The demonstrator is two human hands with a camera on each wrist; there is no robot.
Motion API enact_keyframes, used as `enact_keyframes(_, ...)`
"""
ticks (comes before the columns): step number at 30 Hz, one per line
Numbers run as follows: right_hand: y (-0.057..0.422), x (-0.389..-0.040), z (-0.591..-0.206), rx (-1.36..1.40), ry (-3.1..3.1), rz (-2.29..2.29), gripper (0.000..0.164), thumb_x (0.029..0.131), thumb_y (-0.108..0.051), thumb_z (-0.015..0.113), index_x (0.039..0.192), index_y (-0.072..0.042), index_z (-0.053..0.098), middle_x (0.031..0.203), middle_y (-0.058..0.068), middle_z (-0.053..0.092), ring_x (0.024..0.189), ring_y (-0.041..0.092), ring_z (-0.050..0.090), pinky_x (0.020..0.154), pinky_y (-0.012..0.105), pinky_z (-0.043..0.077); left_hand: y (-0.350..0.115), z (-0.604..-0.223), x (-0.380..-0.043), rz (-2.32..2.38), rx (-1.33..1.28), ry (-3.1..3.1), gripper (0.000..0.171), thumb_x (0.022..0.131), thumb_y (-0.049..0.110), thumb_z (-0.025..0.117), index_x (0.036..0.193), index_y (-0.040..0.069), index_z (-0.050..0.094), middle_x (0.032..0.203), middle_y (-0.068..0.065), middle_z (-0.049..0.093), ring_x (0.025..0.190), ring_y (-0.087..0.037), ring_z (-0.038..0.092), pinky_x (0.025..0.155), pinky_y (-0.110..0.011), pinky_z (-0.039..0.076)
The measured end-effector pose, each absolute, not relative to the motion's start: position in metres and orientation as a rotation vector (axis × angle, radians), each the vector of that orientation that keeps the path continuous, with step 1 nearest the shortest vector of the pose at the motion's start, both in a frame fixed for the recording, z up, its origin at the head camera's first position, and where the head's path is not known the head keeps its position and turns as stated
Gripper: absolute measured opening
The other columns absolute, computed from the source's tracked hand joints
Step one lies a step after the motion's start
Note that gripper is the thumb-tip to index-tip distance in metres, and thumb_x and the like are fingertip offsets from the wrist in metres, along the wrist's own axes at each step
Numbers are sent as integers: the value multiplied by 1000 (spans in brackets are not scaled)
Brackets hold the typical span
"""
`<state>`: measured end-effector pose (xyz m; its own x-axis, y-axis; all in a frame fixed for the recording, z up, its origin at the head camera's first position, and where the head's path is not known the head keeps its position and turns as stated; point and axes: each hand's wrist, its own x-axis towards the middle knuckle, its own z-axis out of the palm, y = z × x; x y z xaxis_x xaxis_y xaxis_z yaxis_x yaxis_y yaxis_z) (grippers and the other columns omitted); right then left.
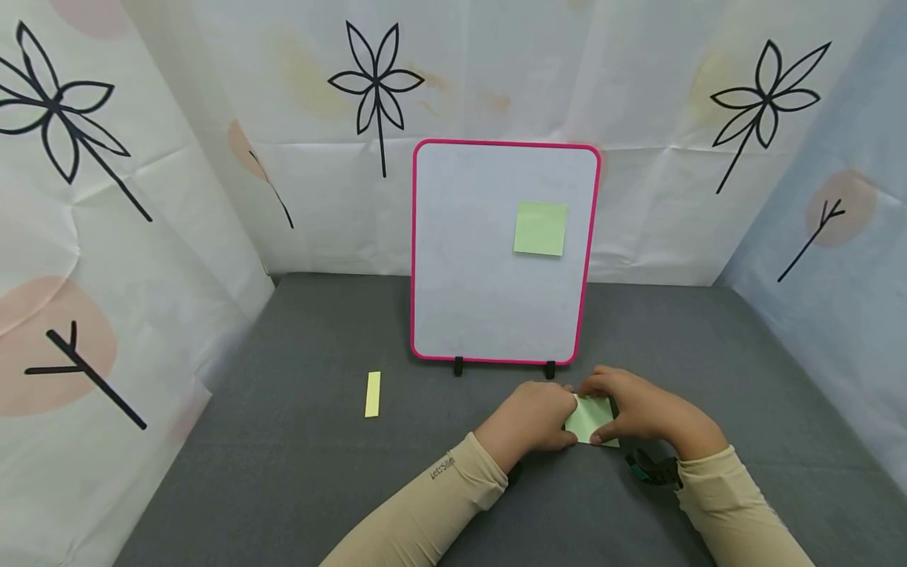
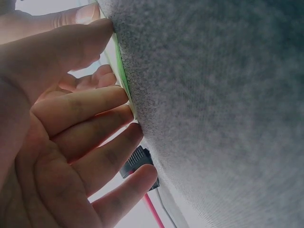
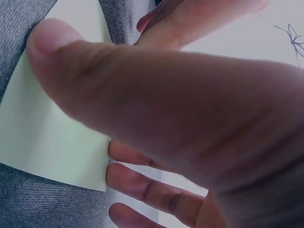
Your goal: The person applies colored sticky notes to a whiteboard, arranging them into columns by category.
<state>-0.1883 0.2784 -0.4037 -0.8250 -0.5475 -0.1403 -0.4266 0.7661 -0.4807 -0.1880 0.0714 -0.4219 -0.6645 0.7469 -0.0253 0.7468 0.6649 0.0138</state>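
A pale green sticky note (image 1: pixel 590 417) lies on the dark grey tabletop in front of the whiteboard, between the two hands. My left hand (image 1: pixel 533 421) holds its left side, thumb toward the near corner and bent fingers toward the far one. In the left wrist view the note (image 2: pixel 121 71) shows edge-on along the grey cloth, with the left fingertips (image 2: pixel 124 95) right at it. From the other side my right hand (image 1: pixel 641 413) grips the note, thumb at the near edge and fingers at the far edge. The right thumb (image 3: pixel 54 40) overlaps the note (image 3: pixel 52 137) in the right wrist view.
Behind the hands stands a pink-framed whiteboard (image 1: pixel 468 260) on small black feet (image 1: pixel 458 366). Another green sticky note (image 1: pixel 540 228) is stuck on its upper right. A narrow yellow paper strip (image 1: pixel 372 394) lies to the left on the table. Flower-printed cloth (image 1: pixel 298 189) surrounds the table.
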Motion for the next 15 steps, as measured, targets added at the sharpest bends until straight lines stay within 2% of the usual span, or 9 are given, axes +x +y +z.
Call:
enact_keyframes(6,279,-189,-404,-785,2680,-637,54,76,-27,97,119,-8,72,112,2,64,104,21,64,89,44,57,71,-421,-188,1,1278,2833,24,95,48,79,91,25,72,92,11,67,66,-2,47,57,-22,37)
enact_keyframes(15,280,-188,-404,-808,2687,-638,46,80,-24,95,117,-8,73,111,1,64,102,19,63,88,43,56,71,-423,-189,13,1276,2838,27,94,47,80,86,24,69,89,10,67,65,-3,48,57,-23,39)
